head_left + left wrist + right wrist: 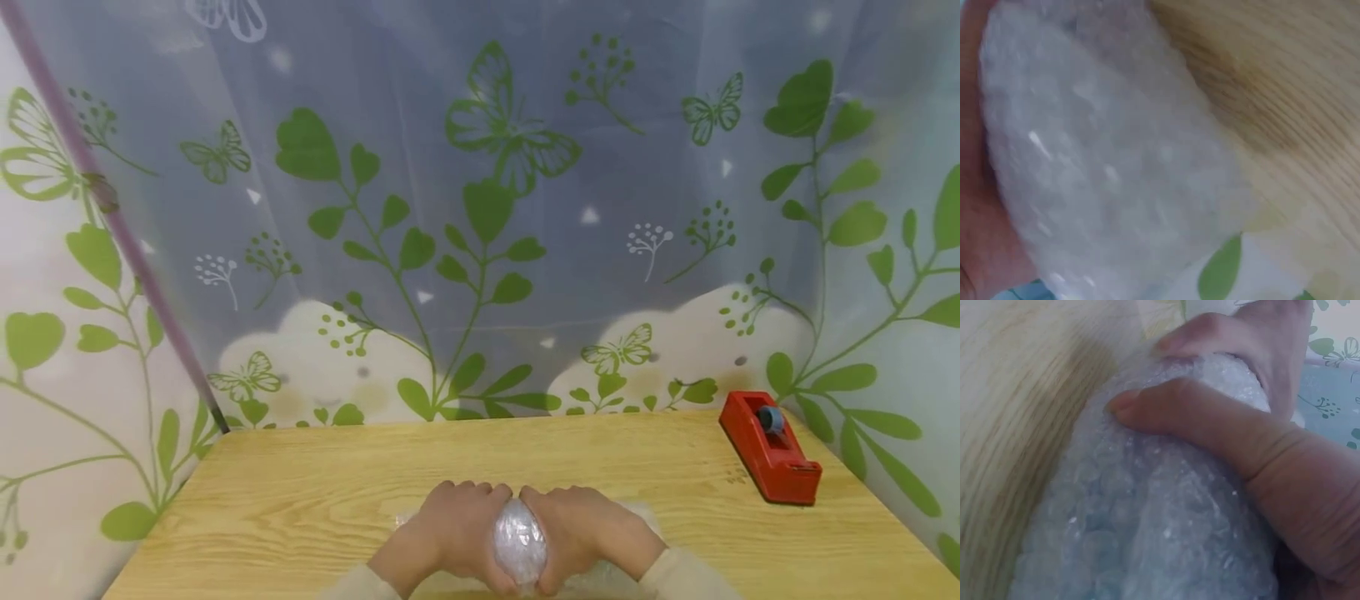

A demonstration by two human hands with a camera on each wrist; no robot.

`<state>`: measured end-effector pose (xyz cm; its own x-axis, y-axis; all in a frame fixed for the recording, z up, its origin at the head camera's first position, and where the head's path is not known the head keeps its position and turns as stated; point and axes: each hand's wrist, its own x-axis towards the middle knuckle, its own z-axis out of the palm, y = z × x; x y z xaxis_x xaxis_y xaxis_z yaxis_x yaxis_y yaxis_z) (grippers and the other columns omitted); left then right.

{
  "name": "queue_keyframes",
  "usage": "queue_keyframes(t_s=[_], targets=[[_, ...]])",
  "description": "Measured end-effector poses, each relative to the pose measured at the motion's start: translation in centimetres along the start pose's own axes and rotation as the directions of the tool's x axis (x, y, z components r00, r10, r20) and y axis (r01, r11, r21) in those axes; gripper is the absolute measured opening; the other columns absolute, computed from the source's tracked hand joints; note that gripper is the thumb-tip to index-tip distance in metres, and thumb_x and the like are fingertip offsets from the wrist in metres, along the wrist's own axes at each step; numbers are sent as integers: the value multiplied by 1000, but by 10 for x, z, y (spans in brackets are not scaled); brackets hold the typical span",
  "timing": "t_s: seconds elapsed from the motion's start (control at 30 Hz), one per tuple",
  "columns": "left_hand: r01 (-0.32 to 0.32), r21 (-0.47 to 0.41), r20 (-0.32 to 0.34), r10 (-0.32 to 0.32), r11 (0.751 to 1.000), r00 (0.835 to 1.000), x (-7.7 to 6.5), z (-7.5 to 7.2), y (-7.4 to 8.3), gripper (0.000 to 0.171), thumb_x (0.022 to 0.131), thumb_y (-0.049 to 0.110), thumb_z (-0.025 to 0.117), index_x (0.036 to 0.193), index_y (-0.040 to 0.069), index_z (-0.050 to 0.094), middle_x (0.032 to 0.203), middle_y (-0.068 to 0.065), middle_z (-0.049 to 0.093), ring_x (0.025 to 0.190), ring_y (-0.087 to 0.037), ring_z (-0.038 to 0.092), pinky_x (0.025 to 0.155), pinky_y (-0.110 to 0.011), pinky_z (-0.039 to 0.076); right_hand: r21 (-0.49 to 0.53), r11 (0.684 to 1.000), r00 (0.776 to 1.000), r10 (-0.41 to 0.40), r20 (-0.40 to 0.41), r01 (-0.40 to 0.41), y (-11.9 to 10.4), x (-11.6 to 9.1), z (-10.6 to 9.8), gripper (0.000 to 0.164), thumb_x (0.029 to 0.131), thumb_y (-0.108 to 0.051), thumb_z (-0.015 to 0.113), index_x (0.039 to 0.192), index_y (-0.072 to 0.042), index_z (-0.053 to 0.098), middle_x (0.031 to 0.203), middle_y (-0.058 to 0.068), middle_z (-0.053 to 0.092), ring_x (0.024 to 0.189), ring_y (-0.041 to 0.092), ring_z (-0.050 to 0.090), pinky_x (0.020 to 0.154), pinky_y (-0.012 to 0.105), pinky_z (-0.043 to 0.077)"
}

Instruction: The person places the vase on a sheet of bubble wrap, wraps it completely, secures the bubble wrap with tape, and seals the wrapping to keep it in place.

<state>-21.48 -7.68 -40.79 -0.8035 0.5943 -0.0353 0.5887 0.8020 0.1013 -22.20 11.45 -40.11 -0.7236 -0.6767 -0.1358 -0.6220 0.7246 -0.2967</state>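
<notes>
A bundle of clear bubble wrap [521, 542] lies between both hands low in the middle of the head view, and what is inside it is hidden. My left hand [463, 527] grips it from the left, fingers over its far side and thumb on the near side. From the right, my right hand [573, 529] holds it the same way. Both thumbs press on the bubble wrap [1104, 506] in the right wrist view. Seen from the left wrist, the bubble wrap [1104, 150] fills much of the picture, close over the wooden table.
A red tape dispenser [771, 450] with a roll of tape stands at the right side of the wooden table [300, 492]. A curtain printed with green leaves and butterflies [487, 250] hangs behind the table. A pinkish pole [135, 242] slants down at the left.
</notes>
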Motion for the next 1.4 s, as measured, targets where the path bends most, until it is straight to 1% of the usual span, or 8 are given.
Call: queue_keyframes(t_s=[0.17, 0.33, 0.37, 0.6, 0.87, 0.97, 1.23, 1.4], targets=[[38, 269, -155, 4, 962, 988, -9, 4, 14, 86, 52, 74, 72, 109, 12, 55, 86, 3, 59, 75, -15, 57, 66, -32, 46, -54, 998, 998, 43, 50, -41, -4, 4, -3, 61, 54, -36, 86, 98, -19, 48, 73, -12, 49, 60, 6, 48, 53, 26, 44], [71, 362, -309, 48, 929, 950, -17, 14, 20, 97, 54, 84, 63, 110, 6, 55, 82, -3, 61, 70, -17, 60, 60, -30, 47, -66, 993, 988, 108, 113, -101, -9, 10, -6, 61, 55, -38, 86, 100, -20, 49, 75, -10, 50, 61, 8, 49, 56, 28, 46], [73, 359, -334, 55, 931, 941, -18, 16, 20, 99, 54, 86, 61, 110, 5, 55, 81, -3, 62, 69, -18, 61, 59, -29, 47, -66, 991, 985, 120, 123, -112, -9, 11, -6, 61, 55, -38, 86, 101, -19, 49, 75, -10, 51, 62, 9, 50, 57, 29, 46], [70, 199, -274, -13, 977, 962, -17, 24, 13, 100, 60, 81, 62, 122, 3, 51, 100, -6, 62, 86, -21, 62, 71, -33, 51, 33, 992, 970, 108, 218, -118, -7, 17, -12, 60, 58, -32, 85, 103, -20, 48, 81, -10, 51, 69, 7, 51, 63, 27, 47], [24, 183, -408, 54, 983, 911, -15, 34, 9, 88, 60, 74, 67, 113, 6, 52, 92, -3, 60, 77, -17, 61, 64, -28, 51, 132, 990, 968, 10, 252, -45, 0, 20, -17, 55, 59, -26, 86, 100, -21, 50, 84, -13, 50, 72, 4, 52, 64, 23, 47], [7, 181, -421, 71, 984, 904, -15, 36, 7, 90, 60, 77, 65, 114, 6, 52, 93, -3, 60, 78, -17, 61, 64, -28, 51, 174, 984, 957, -13, 290, -39, 2, 20, -19, 52, 61, -25, 85, 100, -23, 51, 85, -13, 52, 72, 4, 53, 64, 24, 47], [-62, 75, -417, 88, 995, 905, -17, 38, 2, 92, 64, 80, 61, 120, 8, 52, 98, -3, 60, 81, -16, 60, 64, -28, 51, 295, 954, 896, -87, 434, -50, 10, 27, -25, 43, 67, -17, 82, 100, -26, 57, 89, -14, 58, 78, 3, 56, 68, 23, 49], [-58, 32, -390, 66, 998, 919, -17, 37, 1, 84, 64, 81, 60, 114, 13, 53, 91, 2, 58, 75, -12, 58, 59, -26, 48, 388, 912, 813, -123, 569, -134, 18, 34, -26, 39, 72, -15, 77, 104, -27, 57, 95, -10, 60, 84, 5, 58, 73, 24, 49]])
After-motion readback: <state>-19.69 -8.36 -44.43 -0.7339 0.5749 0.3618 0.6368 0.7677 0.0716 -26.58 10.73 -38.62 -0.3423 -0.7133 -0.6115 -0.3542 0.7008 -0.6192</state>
